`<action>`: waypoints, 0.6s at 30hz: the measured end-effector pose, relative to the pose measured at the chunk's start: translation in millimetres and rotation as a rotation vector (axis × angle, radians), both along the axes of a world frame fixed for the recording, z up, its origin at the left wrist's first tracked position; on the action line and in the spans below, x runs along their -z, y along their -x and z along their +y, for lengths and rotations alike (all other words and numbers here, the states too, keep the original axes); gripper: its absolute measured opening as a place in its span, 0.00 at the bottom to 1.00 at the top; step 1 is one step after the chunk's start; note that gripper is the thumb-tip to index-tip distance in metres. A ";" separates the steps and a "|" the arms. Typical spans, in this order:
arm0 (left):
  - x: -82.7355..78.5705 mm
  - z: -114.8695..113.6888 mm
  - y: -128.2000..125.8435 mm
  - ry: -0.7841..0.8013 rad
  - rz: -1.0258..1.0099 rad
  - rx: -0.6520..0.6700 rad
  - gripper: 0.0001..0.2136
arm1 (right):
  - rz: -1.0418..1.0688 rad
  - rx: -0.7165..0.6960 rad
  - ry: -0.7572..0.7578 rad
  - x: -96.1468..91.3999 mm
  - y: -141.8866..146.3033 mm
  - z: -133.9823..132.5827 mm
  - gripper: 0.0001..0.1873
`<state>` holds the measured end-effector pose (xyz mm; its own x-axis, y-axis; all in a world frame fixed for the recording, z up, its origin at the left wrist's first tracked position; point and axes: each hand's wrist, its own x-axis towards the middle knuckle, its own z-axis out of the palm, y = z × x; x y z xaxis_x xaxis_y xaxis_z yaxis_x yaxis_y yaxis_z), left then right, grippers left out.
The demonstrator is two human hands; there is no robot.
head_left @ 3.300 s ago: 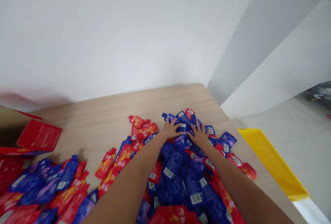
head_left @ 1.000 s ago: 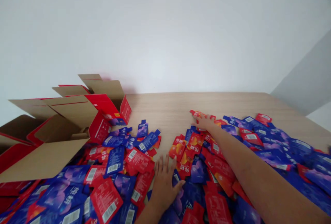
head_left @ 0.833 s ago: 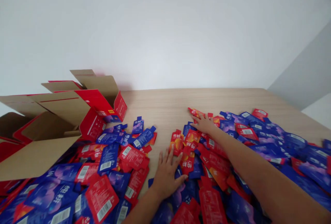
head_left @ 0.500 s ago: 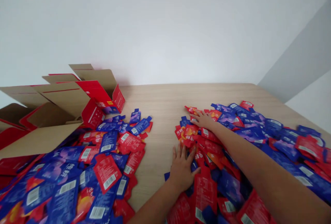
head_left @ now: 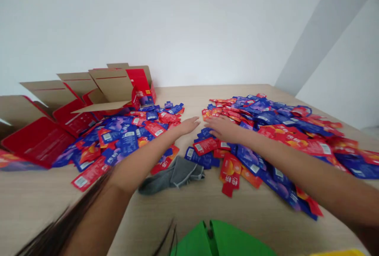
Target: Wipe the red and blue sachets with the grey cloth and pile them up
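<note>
Stretched forward, my left hand is in the gap between two heaps of small pouches, fingers extended and holding nothing. My right hand is at the near left side of the right-hand heap of red and blue pouches, fingers spread and open. I cannot tell whether it touches them. The left-hand heap of pouches lies partly behind my left forearm. Below my hands, a crumpled grey cloth rests beside a few blue and red pouches.
Several open red cardboard boxes with brown insides stand along the left, flaps raised. The wooden table meets a white wall at the back. Something green shows at the bottom edge, with a yellow piece farther right.
The view has tilted down and pulled back, bringing the grey cloth and green thing into sight. My left hand has lifted off the right-hand pouches; both hands are now closer together.
</note>
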<state>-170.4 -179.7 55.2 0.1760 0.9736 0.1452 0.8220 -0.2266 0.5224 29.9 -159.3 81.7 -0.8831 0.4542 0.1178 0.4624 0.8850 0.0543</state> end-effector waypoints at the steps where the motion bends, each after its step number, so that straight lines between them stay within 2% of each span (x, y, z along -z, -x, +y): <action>1: -2.7 -25.2 7.7 0.014 0.030 -0.025 0.21 | -0.007 -0.004 0.026 10.1 8.0 -29.6 0.22; 3: -3.1 -81.3 16.6 0.058 0.061 -0.042 0.20 | -0.026 0.033 0.079 32.9 23.1 -76.8 0.23; 5: 3.0 -137.1 18.0 0.066 0.099 -0.012 0.20 | -0.016 0.135 0.083 54.1 33.6 -105.2 0.24; 7: 14.0 -183.3 14.9 0.057 0.152 0.034 0.21 | 0.008 0.238 0.063 69.6 37.1 -116.5 0.23; 9: 26.5 -213.1 10.6 0.028 0.218 0.048 0.23 | 0.029 0.327 0.036 78.6 33.9 -116.4 0.23; 12: 40.8 -224.9 5.3 -0.010 0.288 0.011 0.25 | 0.041 0.429 -0.007 84.3 22.4 -107.8 0.23; 18: 53.6 -194.1 -12.0 -0.057 0.305 0.036 0.22 | 0.080 0.466 -0.116 95.6 5.0 -82.4 0.23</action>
<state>-158.4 -373.9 1.6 0.2542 0.9577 0.1349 0.9297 -0.2804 0.2390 24.8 -241.7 -14.0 -0.5750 0.7790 0.2501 0.8148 0.5729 0.0888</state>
